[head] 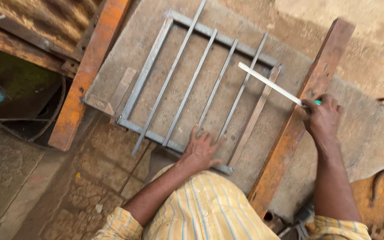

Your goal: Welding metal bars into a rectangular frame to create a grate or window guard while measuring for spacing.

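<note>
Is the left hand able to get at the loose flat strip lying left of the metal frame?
Probably yes: the left hand rests on the metal frame, and nothing lies over the flat strip.

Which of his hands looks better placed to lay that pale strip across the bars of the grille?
Probably the right hand: it already grips the pale strip, whose far end reaches over the metal grille. The left hand lies flat on the near rail.
</note>
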